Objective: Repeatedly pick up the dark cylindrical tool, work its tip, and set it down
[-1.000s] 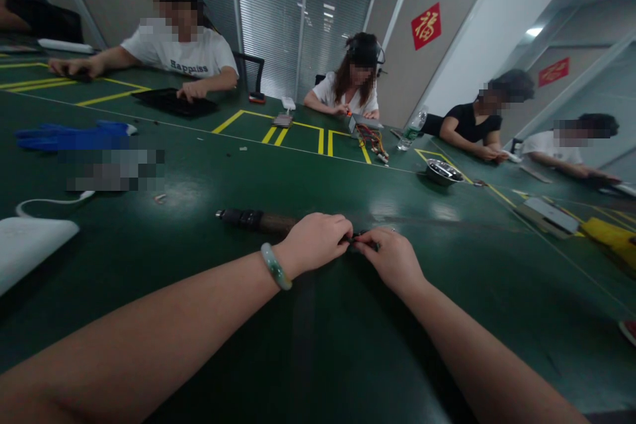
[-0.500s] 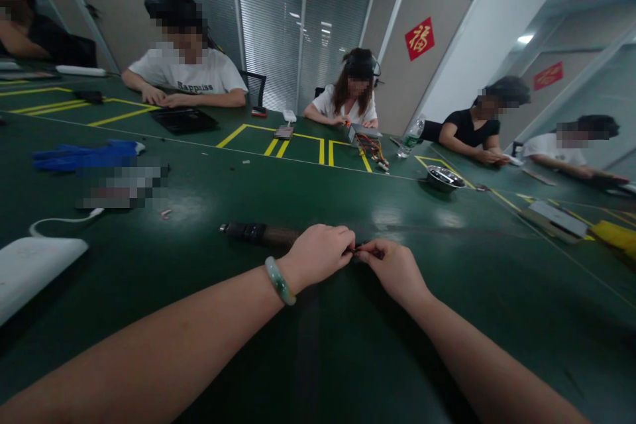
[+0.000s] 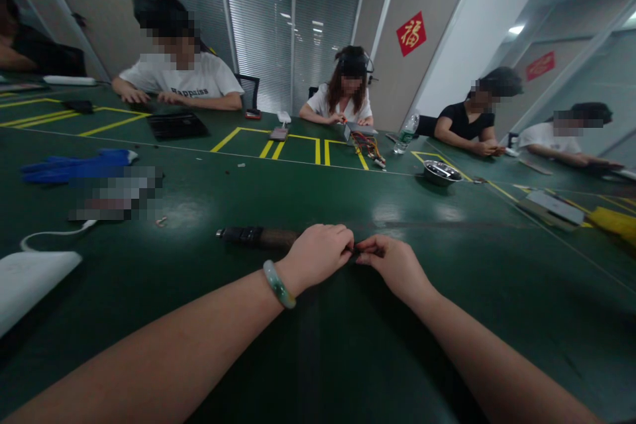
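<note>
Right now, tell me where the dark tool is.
In the head view, the tool lies just left of centre on the green table, partly hidden by the left hand.

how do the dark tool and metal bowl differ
The tool is long and slim; the bowl is round and wide. The tool is dark with a brownish section; the bowl is shiny silver. The left hand covers part of the tool; none touches the bowl. Both show silvery metal, the tool at one end.

This looks like an office used as a workshop: glass partitions [image 3: 325, 13] with blinds stand behind a long green table [image 3: 278, 195]. Yellow lines [image 3: 318, 151] divide its top, and coloured wires [image 3: 365, 144] lie before seated people [image 3: 203, 83].
</note>
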The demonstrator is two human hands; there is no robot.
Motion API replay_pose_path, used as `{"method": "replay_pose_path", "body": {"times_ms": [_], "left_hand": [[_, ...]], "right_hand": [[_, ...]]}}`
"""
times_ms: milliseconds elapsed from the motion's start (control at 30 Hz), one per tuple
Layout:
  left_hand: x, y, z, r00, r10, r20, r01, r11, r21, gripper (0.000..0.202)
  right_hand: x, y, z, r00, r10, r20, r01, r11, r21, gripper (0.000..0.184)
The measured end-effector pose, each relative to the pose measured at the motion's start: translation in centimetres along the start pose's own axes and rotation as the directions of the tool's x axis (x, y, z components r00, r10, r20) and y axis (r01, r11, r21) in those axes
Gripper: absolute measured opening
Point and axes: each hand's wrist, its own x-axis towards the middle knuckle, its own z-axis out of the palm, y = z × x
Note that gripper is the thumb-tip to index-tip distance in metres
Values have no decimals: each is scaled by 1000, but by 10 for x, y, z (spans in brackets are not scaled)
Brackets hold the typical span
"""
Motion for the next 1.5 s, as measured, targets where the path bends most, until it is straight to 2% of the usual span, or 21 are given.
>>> {"method": "replay_pose_path", "body": {"times_ms": [133,333,467,700,833,900,1100,1167,1367,1500], "left_hand": [[-1,-1,1,1000,-5,-1,5,1000,-21,7],[0,-2,1,1000,-6,7,6,1000,-24,8],[0,-2,2,1000,8,9,-8,1000,-20,8],[1,-1,3,1000,7,25,-8,999,36,8],[1,-1,3,1000,2,31,-3,999,38,9],[1,-1,3,1000,7,30,-8,999,33,8],[0,-1,2,1000,7,26,-8,999,32,10],[0,0,0,1000,16,24,-17,999,32,10],[-2,3,-4,999,-14,37,13,1000,20,16],[-3,6,-8,998,-45,38,44,998,35,22]], "right_hand": [[-1,2,-1,1000,-17,5,17,999,-32,18],[-2,-3,-1,989,-136,-56,118,963,-241,13],[-2,-6,1,975,-215,-61,174,902,-396,11],[-3,-5,1,899,-439,17,366,728,-580,8],[-2,-4,-1,848,-522,90,452,626,-636,7],[-1,-4,-2,832,-547,93,471,608,-639,9],[6,5,-2,788,-611,78,541,626,-562,13],[8,8,-1,795,-598,104,549,634,-544,15],[11,5,6,886,-445,130,430,685,-588,19],[10,2,8,906,-398,144,397,680,-616,13]]}}
